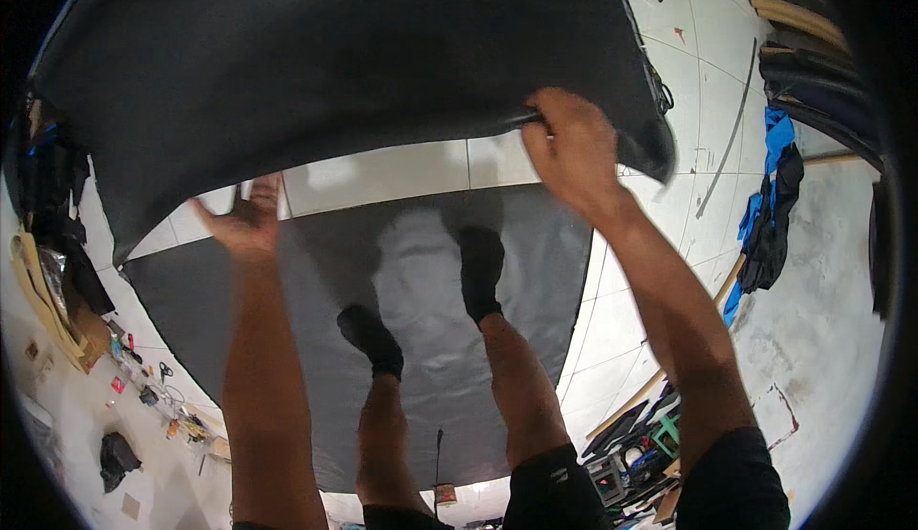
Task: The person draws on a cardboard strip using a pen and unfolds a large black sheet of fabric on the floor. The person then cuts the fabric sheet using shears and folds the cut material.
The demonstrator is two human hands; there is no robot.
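Evidently raised off the floor, a large black sheet (373, 62) fills the upper part of the view, its near edge bowed. The right hand (580, 152) pinches that edge between curled fingers and thumb. The left hand (247, 222) is open near the sheet's left part, thumb and fingers spread; whether it touches the sheet I cannot tell. Beneath the person's socked feet (481, 267), a dark mat (430, 262) lies flat on white floor tiles (378, 174). Farther right rests a blue-and-black cloth (773, 215); small scissors (165, 369) lie at left.

Right hand (577, 152) grips black sheet (354, 62); left hand (247, 222) splayed.
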